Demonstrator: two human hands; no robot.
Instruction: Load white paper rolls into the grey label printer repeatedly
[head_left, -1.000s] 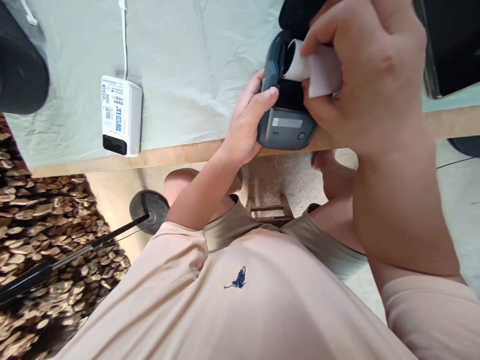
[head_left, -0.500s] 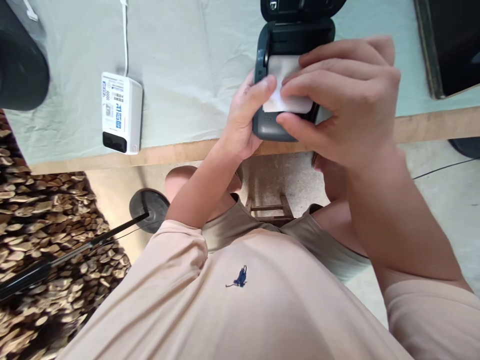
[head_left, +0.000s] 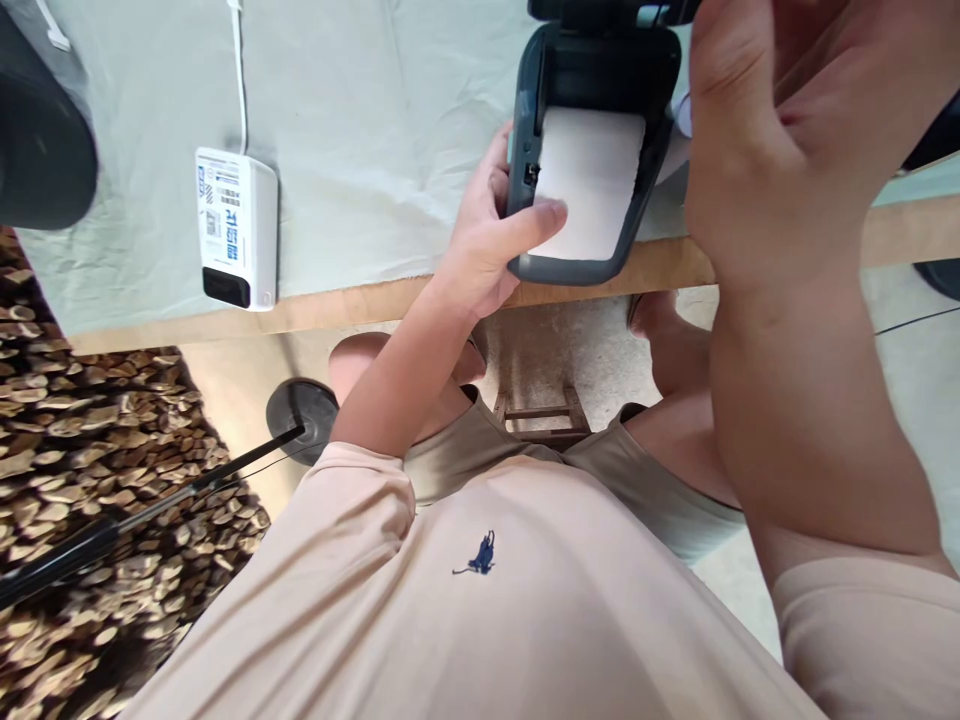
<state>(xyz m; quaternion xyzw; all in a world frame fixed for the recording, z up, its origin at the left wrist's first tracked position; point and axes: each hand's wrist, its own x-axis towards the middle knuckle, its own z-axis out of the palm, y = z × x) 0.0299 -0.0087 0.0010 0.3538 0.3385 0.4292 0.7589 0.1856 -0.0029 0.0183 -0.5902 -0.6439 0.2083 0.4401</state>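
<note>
My left hand (head_left: 502, 230) is closed around the left side of a dark grey portable label printer (head_left: 525, 240). Its thumb presses on the white paper (head_left: 592, 180), which lies in the printer's open compartment. The lid (head_left: 592, 20) stands raised at the far side, partly cut off by the top edge. My right hand (head_left: 795, 110) is to the right of the printer, close to the lid, turned with the wrist bent. Its fingertips are hidden. Between this hand and the printer shows a small whitish, shiny thing (head_left: 681, 115) that I cannot make out.
On the table (head_left: 360, 150) at left lies a white power bank (head_left: 236, 230) with a white cable (head_left: 240, 90). A dark rounded object (head_left: 45, 120) stands at the far left. Below are a round black stand base (head_left: 300, 415), a wooden stool (head_left: 544, 412) and stacked firewood (head_left: 90, 430).
My right hand has left the paper and moved right and up, turning over. More of the white paper now shows in the printer. My left hand keeps its hold.
</note>
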